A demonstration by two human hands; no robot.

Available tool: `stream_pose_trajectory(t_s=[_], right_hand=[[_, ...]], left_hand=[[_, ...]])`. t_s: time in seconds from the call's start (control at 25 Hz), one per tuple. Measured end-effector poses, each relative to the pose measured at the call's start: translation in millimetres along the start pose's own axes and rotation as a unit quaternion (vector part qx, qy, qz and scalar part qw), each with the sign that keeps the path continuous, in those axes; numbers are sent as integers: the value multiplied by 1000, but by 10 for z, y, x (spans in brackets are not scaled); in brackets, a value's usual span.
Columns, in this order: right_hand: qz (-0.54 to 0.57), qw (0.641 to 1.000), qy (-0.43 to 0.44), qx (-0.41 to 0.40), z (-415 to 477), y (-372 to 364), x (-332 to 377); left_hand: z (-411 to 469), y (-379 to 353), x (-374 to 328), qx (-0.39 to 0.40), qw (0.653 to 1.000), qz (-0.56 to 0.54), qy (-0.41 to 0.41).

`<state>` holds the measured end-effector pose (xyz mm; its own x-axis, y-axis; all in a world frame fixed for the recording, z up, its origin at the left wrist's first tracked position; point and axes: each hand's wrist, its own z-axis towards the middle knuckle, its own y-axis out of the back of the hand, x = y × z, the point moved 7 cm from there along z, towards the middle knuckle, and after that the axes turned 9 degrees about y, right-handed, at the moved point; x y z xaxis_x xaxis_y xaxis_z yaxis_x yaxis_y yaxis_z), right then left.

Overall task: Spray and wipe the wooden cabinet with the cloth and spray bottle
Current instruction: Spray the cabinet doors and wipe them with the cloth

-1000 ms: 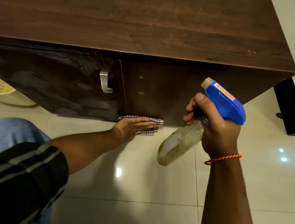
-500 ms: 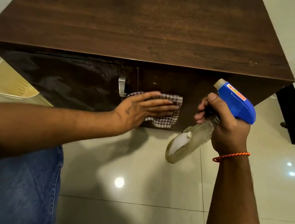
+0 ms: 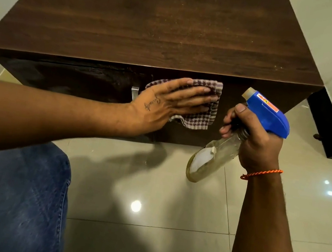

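Mid-wipe: your left hand [image 3: 159,105] presses the cloth [image 3: 201,120] flat against the cabinet [image 3: 155,25] front; your right hand [image 3: 256,145] grips the spray bottle [image 3: 269,119]; next, I'd sweep sideways with steady pressure

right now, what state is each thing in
cloth: crumpled, pressed against the wooden cabinet's front, just under the top edge
left hand: fingers straight, pressing the cloth
spray bottle: tilted, off the floor, nozzle towards the cabinet
right hand: grips the spray bottle at its neck
wooden cabinet: doors shut, top speckled with dust
handle: partly hidden behind the left hand
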<state>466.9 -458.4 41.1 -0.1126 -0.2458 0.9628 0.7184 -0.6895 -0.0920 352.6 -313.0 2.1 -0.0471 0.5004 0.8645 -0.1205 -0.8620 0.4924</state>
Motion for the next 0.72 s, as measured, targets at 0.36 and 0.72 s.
stream_pose_trajectory(t_s=[0.36, 0.72], right_hand=[[-28, 999, -19, -29, -111, 285, -134], [-24, 996, -14, -80, -94, 525, -77]], left_hand=[[-176, -1128, -2106, 206, 960, -32, -188], [322, -900, -2373, 140, 971, -57, -183]])
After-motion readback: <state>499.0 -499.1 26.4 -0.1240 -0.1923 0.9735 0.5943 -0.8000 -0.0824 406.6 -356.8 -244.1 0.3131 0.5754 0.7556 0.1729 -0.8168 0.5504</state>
